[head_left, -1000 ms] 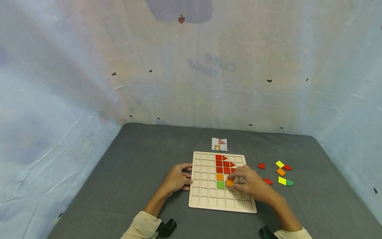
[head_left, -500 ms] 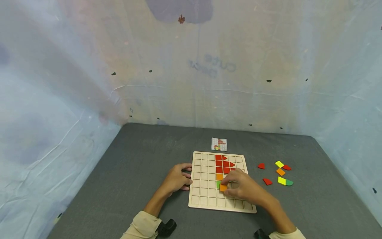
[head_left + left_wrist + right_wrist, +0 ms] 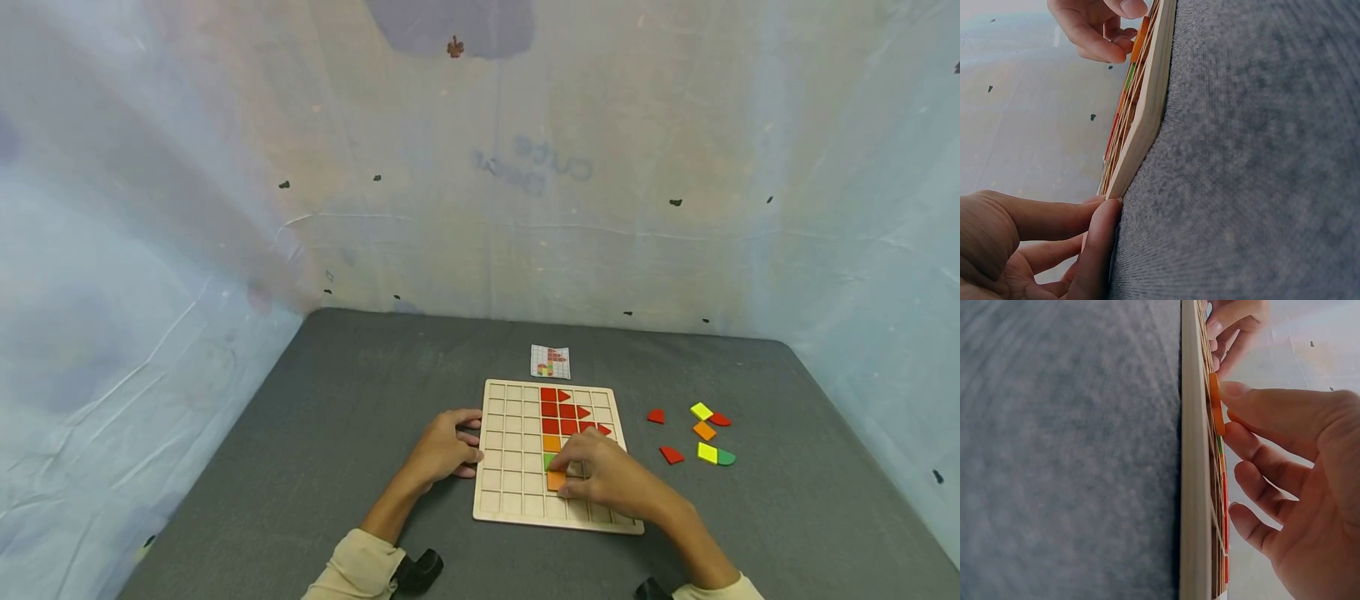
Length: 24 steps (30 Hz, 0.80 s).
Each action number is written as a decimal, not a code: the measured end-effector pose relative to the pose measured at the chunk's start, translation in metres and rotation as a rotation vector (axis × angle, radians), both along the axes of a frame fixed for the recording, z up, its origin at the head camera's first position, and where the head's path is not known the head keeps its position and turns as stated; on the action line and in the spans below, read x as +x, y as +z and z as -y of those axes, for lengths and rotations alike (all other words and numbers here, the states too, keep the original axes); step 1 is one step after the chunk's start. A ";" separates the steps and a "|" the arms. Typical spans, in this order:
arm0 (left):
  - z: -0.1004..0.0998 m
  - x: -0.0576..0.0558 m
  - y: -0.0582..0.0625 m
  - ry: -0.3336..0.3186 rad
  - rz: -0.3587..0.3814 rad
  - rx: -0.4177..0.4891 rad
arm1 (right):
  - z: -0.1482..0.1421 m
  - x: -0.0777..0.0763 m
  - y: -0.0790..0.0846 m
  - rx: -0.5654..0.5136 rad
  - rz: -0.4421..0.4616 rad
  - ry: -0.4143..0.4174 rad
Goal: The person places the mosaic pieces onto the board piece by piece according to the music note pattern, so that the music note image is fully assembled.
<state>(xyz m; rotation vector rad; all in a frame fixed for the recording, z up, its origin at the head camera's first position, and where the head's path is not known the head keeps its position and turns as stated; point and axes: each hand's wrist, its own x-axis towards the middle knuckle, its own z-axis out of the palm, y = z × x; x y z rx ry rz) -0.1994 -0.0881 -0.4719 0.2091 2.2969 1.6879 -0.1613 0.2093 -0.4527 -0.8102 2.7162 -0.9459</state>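
Observation:
My right hand [image 3: 611,477] pinches an orange square tile [image 3: 556,482] by its edges with thumb and index finger. In the right wrist view this orange tile [image 3: 1216,406] lies low over the wooden grid board [image 3: 512,504], slightly tilted; whether it is fully in a cell I cannot tell. Just above it, a green square tile [image 3: 548,462] is partly covered by my fingers. Beyond sit another orange tile [image 3: 551,443] and rows of red squares and pointed pieces [image 3: 550,410]. My left hand [image 3: 442,450] touches the board's left edge with extended fingertips and thumb.
A small pattern card [image 3: 551,362] lies behind the board. To the right on the grey tabletop [image 3: 375,367] are loose tiles: yellow squares [image 3: 707,452], an orange square [image 3: 704,431], red rounded pieces [image 3: 671,455] and a green rounded piece [image 3: 726,457].
My right hand has carried the orange tile left and nearer to me, from right of the green tile to the cell just below it. The left hand and board stay put.

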 end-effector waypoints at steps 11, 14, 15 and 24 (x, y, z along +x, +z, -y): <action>0.000 0.000 0.000 0.001 -0.007 -0.002 | 0.001 0.000 0.000 0.018 0.000 -0.002; -0.001 0.000 0.001 0.003 -0.004 -0.002 | 0.002 0.000 0.001 0.018 -0.007 0.007; -0.001 0.000 0.001 0.003 -0.001 -0.001 | 0.002 -0.001 0.001 0.016 -0.007 0.010; 0.000 0.000 0.002 0.004 0.010 0.004 | 0.000 0.001 0.002 -0.043 0.003 -0.021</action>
